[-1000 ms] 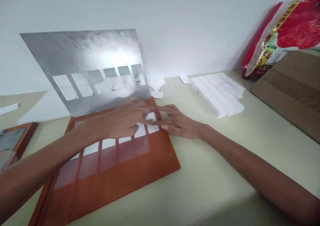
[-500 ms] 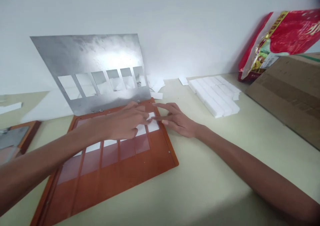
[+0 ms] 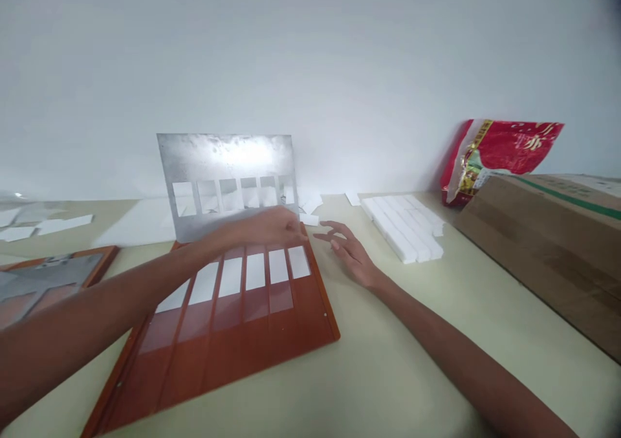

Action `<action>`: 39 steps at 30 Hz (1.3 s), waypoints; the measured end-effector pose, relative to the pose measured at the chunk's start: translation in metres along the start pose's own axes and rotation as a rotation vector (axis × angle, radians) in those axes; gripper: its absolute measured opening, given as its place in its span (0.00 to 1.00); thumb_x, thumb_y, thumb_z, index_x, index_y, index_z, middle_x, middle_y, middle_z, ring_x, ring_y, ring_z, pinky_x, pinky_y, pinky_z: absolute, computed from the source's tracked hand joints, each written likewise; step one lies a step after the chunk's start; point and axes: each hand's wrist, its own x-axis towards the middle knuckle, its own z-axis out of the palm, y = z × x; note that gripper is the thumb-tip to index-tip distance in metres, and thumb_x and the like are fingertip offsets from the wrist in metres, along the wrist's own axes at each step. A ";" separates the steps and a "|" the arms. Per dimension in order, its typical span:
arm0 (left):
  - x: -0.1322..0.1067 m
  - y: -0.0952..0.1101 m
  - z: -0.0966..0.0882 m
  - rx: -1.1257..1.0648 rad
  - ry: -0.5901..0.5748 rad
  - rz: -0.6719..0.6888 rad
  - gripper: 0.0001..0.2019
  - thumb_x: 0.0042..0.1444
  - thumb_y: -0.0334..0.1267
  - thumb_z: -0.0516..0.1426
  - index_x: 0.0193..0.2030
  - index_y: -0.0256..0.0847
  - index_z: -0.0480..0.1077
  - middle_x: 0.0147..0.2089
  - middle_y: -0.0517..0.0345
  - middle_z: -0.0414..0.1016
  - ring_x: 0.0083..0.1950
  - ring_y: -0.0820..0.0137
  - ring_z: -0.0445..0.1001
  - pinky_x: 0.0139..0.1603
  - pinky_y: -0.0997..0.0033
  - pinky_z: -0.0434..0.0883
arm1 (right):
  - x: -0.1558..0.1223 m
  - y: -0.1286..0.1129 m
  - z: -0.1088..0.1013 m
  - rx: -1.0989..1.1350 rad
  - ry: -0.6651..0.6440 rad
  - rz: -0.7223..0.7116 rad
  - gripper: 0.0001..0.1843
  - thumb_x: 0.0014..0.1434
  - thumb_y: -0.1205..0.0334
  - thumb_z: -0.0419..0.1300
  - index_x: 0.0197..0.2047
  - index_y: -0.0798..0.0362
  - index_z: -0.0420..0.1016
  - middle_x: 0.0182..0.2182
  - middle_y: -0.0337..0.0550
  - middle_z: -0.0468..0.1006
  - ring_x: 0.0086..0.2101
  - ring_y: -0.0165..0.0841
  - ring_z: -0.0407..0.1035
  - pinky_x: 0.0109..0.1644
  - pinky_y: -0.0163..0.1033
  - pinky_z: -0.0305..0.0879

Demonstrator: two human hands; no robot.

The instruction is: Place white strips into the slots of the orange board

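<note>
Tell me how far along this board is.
Done: all six slots of the orange board show white strips. In hand: the left hand lies at the board's far edge, holding nothing visible; the right hand is open beside it, empty. Remaining: the hinged metal plate stands raised, and white bars lie stacked to the right.

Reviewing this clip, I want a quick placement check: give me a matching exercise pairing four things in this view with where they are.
Things:
1. Metal plate
2. Red bag
3. White bars
4. Left hand

Places:
A. On the table, between the right hand and the cardboard box
B. Over the far corner of the orange board
C. Against the wall, behind the cardboard box
D. Standing up behind the orange board

Pairs: 1-D, 2-C, 3-A, 4-B
</note>
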 end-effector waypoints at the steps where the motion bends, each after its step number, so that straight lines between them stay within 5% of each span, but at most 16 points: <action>1: 0.005 0.000 -0.001 -0.015 -0.038 -0.023 0.13 0.58 0.49 0.56 0.36 0.44 0.78 0.40 0.57 0.80 0.40 0.67 0.75 0.41 0.69 0.69 | 0.001 0.000 0.000 0.016 0.021 0.007 0.20 0.72 0.48 0.49 0.59 0.41 0.76 0.65 0.42 0.62 0.60 0.40 0.60 0.67 0.49 0.56; 5: 0.026 -0.001 0.003 -0.016 -0.172 -0.142 0.20 0.41 0.52 0.68 0.38 0.42 0.78 0.42 0.55 0.81 0.43 0.63 0.75 0.39 0.69 0.70 | 0.003 0.003 0.000 0.065 0.077 0.041 0.17 0.68 0.49 0.56 0.56 0.44 0.76 0.60 0.47 0.65 0.59 0.40 0.62 0.57 0.43 0.65; 11: 0.055 -0.009 0.004 0.005 -0.327 -0.289 0.29 0.20 0.51 0.75 0.34 0.42 0.78 0.39 0.54 0.81 0.39 0.59 0.74 0.39 0.64 0.70 | 0.003 0.009 0.002 0.150 0.122 0.138 0.14 0.63 0.50 0.62 0.49 0.48 0.74 0.51 0.46 0.72 0.53 0.37 0.67 0.52 0.41 0.66; 16: 0.052 -0.013 -0.011 -0.090 -0.342 -0.235 0.23 0.32 0.56 0.71 0.33 0.45 0.79 0.39 0.57 0.80 0.41 0.62 0.73 0.42 0.65 0.68 | 0.006 0.002 0.003 0.251 0.137 0.264 0.18 0.55 0.48 0.68 0.40 0.53 0.75 0.43 0.47 0.76 0.46 0.37 0.70 0.48 0.40 0.66; 21: 0.035 -0.001 -0.020 -0.207 -0.263 -0.137 0.20 0.39 0.58 0.69 0.31 0.45 0.78 0.36 0.58 0.78 0.38 0.65 0.71 0.39 0.66 0.65 | 0.011 -0.030 0.007 0.349 0.032 0.402 0.20 0.49 0.47 0.72 0.33 0.56 0.78 0.31 0.44 0.77 0.32 0.32 0.68 0.38 0.38 0.64; 24: 0.023 0.012 -0.018 -0.280 -0.191 -0.089 0.18 0.42 0.57 0.68 0.32 0.46 0.78 0.38 0.57 0.79 0.39 0.66 0.72 0.38 0.68 0.65 | 0.013 -0.052 0.011 0.400 0.014 0.424 0.19 0.49 0.48 0.72 0.27 0.56 0.76 0.23 0.36 0.69 0.27 0.26 0.59 0.34 0.36 0.57; 30: -0.022 0.032 -0.011 -0.437 0.026 -0.091 0.18 0.50 0.58 0.64 0.36 0.46 0.79 0.41 0.56 0.80 0.40 0.67 0.75 0.37 0.70 0.68 | 0.008 -0.079 0.019 0.617 0.102 0.517 0.17 0.43 0.56 0.76 0.21 0.56 0.74 0.21 0.36 0.67 0.27 0.27 0.59 0.36 0.37 0.56; 35: -0.075 0.036 0.018 -0.716 0.171 -0.204 0.17 0.51 0.55 0.65 0.41 0.46 0.79 0.43 0.56 0.80 0.46 0.64 0.75 0.48 0.64 0.71 | 0.006 -0.096 0.031 0.764 0.218 0.539 0.20 0.41 0.57 0.78 0.17 0.56 0.71 0.18 0.34 0.63 0.25 0.25 0.56 0.34 0.36 0.54; 39: -0.105 0.041 0.048 -0.879 0.287 -0.245 0.13 0.50 0.51 0.66 0.36 0.45 0.77 0.37 0.59 0.77 0.41 0.67 0.73 0.44 0.67 0.69 | 0.005 -0.112 0.045 0.865 0.247 0.552 0.19 0.41 0.56 0.78 0.19 0.56 0.74 0.22 0.39 0.71 0.28 0.28 0.61 0.37 0.37 0.58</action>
